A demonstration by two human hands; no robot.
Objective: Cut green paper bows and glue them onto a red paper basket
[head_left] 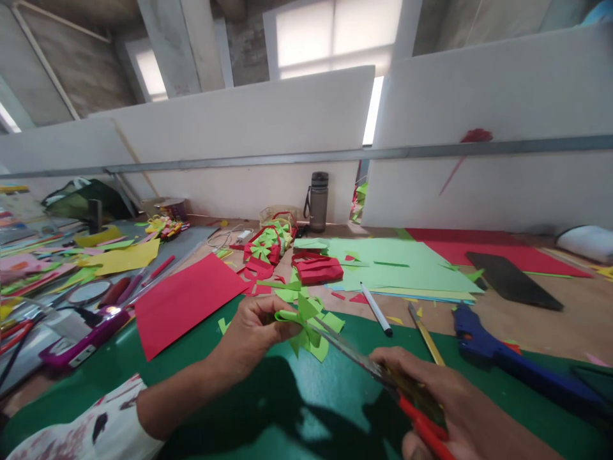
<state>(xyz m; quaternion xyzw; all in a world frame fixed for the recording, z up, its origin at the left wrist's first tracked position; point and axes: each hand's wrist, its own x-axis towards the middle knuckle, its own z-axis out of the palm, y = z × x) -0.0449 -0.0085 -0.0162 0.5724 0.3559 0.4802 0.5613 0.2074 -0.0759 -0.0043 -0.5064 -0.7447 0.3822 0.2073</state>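
Observation:
Between the thumb and fingers of my left hand (261,329) is a rolled or folded piece of light green paper (288,315). My right hand (431,390) grips a pair of scissors (357,358) with red on the handle. Their blades point up and left, and the tips reach the green paper near my left fingertips. Whether the blades are parted is hard to tell. Several green paper scraps (330,324) lie just behind and below the held piece, on the green cutting mat (253,409).
A red sheet (186,303) lies left, light green sheets (397,262) behind. A marker (377,309), a yellow-handled cutter (426,335) and a blue glue gun (498,358) are on the right. A dark bottle (318,201) stands at the back; a purple device (83,338) lies left.

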